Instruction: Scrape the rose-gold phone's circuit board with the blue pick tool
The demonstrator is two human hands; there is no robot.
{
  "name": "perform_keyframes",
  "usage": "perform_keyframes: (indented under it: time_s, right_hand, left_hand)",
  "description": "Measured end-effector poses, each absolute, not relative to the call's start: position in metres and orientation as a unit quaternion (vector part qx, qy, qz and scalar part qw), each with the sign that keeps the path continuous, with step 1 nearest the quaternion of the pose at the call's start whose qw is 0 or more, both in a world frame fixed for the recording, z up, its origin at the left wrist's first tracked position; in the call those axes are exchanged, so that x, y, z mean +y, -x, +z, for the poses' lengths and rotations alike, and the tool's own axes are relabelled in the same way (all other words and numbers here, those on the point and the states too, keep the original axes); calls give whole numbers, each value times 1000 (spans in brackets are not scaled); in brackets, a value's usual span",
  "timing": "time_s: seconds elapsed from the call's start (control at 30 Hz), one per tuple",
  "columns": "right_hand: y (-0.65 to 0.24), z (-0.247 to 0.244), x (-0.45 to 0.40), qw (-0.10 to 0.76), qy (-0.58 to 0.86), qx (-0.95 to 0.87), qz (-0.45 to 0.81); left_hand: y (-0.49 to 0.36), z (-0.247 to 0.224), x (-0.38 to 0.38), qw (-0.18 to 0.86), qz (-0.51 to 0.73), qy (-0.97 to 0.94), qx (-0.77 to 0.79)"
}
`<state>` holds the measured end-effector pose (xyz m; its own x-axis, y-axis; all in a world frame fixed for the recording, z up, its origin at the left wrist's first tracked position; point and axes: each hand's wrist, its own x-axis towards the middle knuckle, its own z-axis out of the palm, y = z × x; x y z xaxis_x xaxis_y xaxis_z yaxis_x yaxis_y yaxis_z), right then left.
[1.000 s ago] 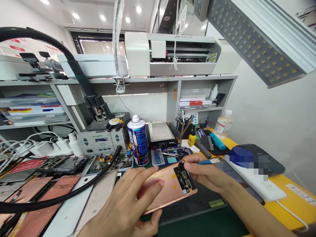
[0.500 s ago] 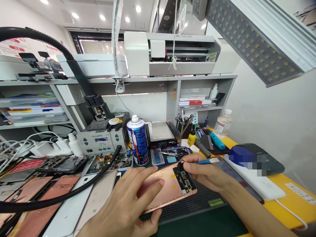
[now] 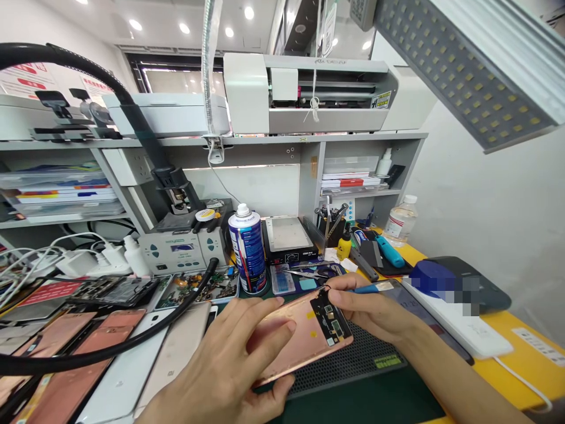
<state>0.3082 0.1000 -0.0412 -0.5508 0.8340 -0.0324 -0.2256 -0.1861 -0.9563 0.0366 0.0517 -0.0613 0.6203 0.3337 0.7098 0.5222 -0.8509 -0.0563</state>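
A rose-gold phone back cover is held tilted above a black perforated mat. My left hand grips its left part, fingers over the inner face and thumb at the lower edge. At the cover's upper right corner, beside a black section with small metal parts, my right hand pinches the edge with thumb and forefinger. A blue-handled tool shows just behind my right hand; whether the hand touches it is unclear.
Several phone covers lie at the left, crossed by a black hose. Behind stand a blue spray can, a tray of small parts and a grey station. A white power strip lies right; a lamp hangs above.
The camera view has shifted very slightly. Both hands keep the same hold on the cover.
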Motion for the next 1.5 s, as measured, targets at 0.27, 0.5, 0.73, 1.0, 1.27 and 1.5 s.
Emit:
perform_keyframes:
  time_s: [0.27,0.5,0.73,1.0,1.27,1.5]
  right_hand:
    - [-308,-39,100,370,303,-520,708]
    - [-310,-42,99,359,307,-535,700]
    - [-303,-47,109,444,320,-516,659]
    - [-305,-44,109,397,308,-544,672]
    - [-290,-50,100,378,292,-544,690]
    - [-272,-62,94,427,316,-557,639]
  left_hand:
    - [-37,-61,52,123,-357,895,-237]
    - [-38,-61,52,120,-354,897,-234]
    - [-35,-56,54,171,-385,854,-304]
    - [-32,-61,68,127,-512,739,-419]
    - [-38,-71,69,-203,-523,677,-475]
    - [-72,-69,63,-395,-512,661,-381]
